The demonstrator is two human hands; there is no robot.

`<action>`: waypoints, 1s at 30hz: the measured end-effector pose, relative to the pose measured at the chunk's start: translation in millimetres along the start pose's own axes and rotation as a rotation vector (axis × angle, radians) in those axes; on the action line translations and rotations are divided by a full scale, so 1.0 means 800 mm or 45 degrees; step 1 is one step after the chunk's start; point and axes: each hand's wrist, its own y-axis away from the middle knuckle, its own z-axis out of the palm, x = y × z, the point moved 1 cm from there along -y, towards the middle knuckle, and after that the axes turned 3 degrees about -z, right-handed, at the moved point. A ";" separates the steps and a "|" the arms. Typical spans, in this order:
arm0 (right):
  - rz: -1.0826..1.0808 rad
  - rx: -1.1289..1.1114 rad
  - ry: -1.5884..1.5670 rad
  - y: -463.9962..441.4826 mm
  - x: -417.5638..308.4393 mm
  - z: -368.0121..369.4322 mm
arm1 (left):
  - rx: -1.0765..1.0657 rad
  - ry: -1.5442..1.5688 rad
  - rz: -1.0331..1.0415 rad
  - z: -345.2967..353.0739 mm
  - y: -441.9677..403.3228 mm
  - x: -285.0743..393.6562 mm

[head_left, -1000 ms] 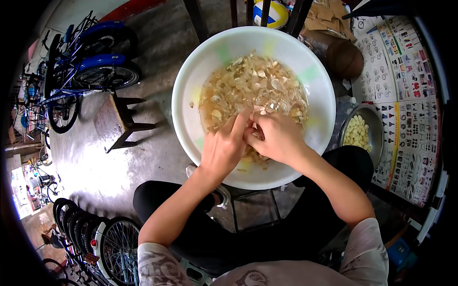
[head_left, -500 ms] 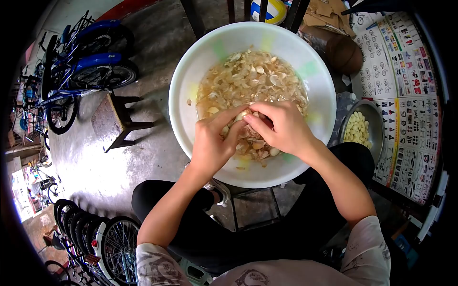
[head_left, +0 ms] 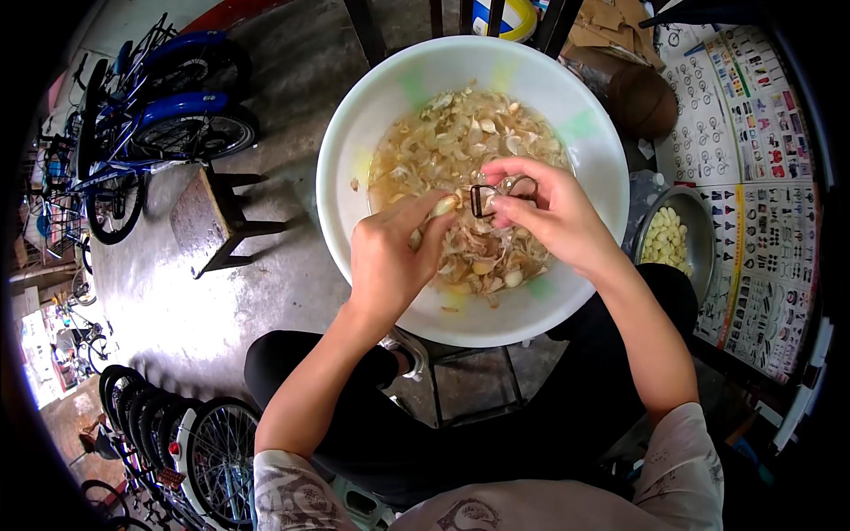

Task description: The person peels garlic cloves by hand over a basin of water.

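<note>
A garlic clove (head_left: 444,206) is pinched between the thumb and fingers of my left hand (head_left: 390,252). My right hand (head_left: 553,212) is closed around a small peeler (head_left: 483,201), whose dark metal frame points toward the clove with a small gap between them. Both hands are over a wide white basin (head_left: 341,133). Inside it, garlic skins and cloves (head_left: 478,133) float in cloudy water. Part of the peeler is hidden by my right fingers.
A metal bowl of peeled garlic (head_left: 668,239) stands right of the basin, beside a printed sheet (head_left: 744,177). Left are a wooden stool (head_left: 208,221) and parked bicycles (head_left: 177,124). A ball (head_left: 506,19) lies behind dark bars at the top.
My hands have moved apart: the right has shifted right and up, bringing the peeler into view. My left hand still holds the clove, now more exposed.
</note>
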 end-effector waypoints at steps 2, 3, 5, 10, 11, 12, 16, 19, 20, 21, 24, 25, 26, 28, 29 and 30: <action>0.146 -0.082 -0.100 0.003 0.001 0.001 | 0.022 -0.057 -0.005 0.000 0.000 0.000; 0.146 -0.081 -0.101 0.003 0.002 0.003 | 0.020 -0.057 -0.005 0.001 0.001 0.000; 0.137 -0.172 -0.112 0.004 0.007 0.006 | 0.041 -0.096 0.000 0.003 0.002 -0.001; -0.389 -0.130 0.492 0.003 0.013 0.010 | -0.018 -0.181 -0.021 0.001 0.003 0.007; -0.579 0.001 0.721 0.004 0.010 0.020 | -0.015 -0.186 -0.001 0.001 0.003 0.008; -0.766 0.136 0.950 0.005 0.007 0.026 | -0.017 -0.183 0.001 0.001 0.003 0.008; -0.955 0.153 1.044 -0.001 0.013 0.025 | -0.076 -0.170 0.005 -0.001 0.002 0.007; -1.184 0.164 1.118 -0.006 0.012 0.023 | -0.082 -0.125 0.034 -0.003 0.002 0.006; -1.184 0.162 1.117 -0.006 0.012 0.023 | -0.093 -0.124 0.045 -0.004 0.003 0.006; -1.172 0.137 1.153 -0.006 0.011 0.023 | -0.094 -0.124 0.041 -0.005 0.004 0.007; -1.106 0.075 1.224 -0.004 0.012 0.026 | -0.111 -0.144 0.053 -0.005 0.004 0.006; -1.056 0.039 1.260 -0.004 0.013 0.027 | -0.107 -0.146 0.058 -0.004 0.004 0.005; -1.055 0.039 1.261 -0.005 0.013 0.027 | -0.103 -0.148 0.062 -0.004 0.004 0.004; -1.054 0.003 1.276 -0.007 0.015 0.028 | -0.099 -0.136 0.059 -0.004 0.003 0.004; -1.053 0.003 1.275 -0.007 0.015 0.029 | -0.093 -0.126 0.055 -0.004 0.003 0.004; -1.049 0.004 1.295 -0.006 0.014 0.030 | -0.093 -0.127 0.054 -0.004 0.003 0.004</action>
